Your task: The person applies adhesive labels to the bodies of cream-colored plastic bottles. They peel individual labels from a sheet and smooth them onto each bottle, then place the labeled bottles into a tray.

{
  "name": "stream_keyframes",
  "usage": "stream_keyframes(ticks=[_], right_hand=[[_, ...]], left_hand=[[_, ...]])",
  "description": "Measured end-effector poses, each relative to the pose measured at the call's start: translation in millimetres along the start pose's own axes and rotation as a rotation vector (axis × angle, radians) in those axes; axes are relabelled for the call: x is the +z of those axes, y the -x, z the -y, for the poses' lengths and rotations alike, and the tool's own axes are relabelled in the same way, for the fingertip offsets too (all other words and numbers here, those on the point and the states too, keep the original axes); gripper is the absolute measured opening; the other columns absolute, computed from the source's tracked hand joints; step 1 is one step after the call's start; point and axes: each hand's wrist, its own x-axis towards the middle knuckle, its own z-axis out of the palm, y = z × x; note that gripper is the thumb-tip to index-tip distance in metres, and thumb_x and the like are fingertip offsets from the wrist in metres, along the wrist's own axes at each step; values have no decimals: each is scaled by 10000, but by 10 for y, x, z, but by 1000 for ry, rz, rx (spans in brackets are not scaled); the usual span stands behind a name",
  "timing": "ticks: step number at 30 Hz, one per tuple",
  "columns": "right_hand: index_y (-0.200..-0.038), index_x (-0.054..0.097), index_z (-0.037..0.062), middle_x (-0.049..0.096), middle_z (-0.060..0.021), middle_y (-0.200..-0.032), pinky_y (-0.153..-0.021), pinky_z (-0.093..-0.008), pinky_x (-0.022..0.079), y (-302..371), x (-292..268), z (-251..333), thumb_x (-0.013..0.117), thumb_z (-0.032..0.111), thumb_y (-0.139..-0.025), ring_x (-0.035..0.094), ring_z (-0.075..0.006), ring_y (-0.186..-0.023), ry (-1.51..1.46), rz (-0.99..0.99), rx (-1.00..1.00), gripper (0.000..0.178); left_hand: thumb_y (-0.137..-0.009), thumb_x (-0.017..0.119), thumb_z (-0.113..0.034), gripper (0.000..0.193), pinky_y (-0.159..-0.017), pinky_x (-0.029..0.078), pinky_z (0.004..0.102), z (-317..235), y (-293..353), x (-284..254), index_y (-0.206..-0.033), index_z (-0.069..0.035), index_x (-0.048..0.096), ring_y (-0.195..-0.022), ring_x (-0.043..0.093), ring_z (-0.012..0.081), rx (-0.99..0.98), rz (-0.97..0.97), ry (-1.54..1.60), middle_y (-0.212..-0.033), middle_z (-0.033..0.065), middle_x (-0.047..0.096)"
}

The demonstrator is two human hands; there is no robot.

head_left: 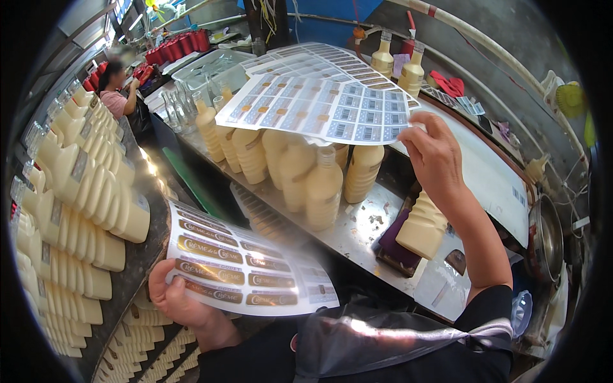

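My left hand [185, 307] grips the lower left edge of a curved sheet of brown-and-gold oval labels [239, 271], held low in front of my body. Further off and higher, my right hand [435, 156] pinches the right corner of another label sheet [319, 110], which carries rows of small printed rectangles. That sheet lies over further sheets [345, 64], across the tops of several cream-coloured bottles [324, 191]. The bottles stand upright on the metal worktable [357, 237], some partly covered by the sheets. Below my right forearm, one cream bottle [423, 228] lies on a purple pad [397, 246].
Racked rows of cream bottles [89, 185] fill the left side. Clear glass bottles [175, 108] and a plastic tub [214, 70] are at the back. A person [117, 92] in pink works at far left. Two cream bottles [412, 69] stand far right; a metal pan [546, 236] hangs at right.
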Motion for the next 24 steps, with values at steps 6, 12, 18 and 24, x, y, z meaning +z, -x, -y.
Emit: stream_keyframes(ticks=[6,12,18,24], right_hand=[[-1007,589,64,684,-109,-850,-661,-388,537,-152,88,80,654,-30,-813,680,-308,-778,-35,174,-114,226],[-1032,619,83,692,-88,-857,-664,-383,549,-462,471,259,655,44,-773,692,-293,-769,-38,266,-268,265],[-1216,644,58,690,-152,-1068,-794,-394,549,-527,468,506,644,103,-909,677,-328,-922,-139,173,-135,310],[-1428,484,0,512,-228,-1409,-1072,-416,442,-228,-259,820,659,361,-975,527,-359,-1301,-941,470,129,605]], left_hand=[[-767,516,-59,367,-862,613,444,-124,-192,55,-1094,61,630,-923,714,348,11,34,134,-1020,307,689],[-792,513,-26,365,-928,593,472,-242,-287,373,-1124,61,636,-991,705,369,119,118,252,-1069,326,679],[-830,487,-33,347,-930,576,406,-393,-467,778,-1121,98,625,-979,700,324,120,74,180,-1056,284,685],[-904,435,21,406,-1018,558,435,-423,-833,1077,-1272,119,577,-1105,683,324,46,71,282,-1198,276,663]])
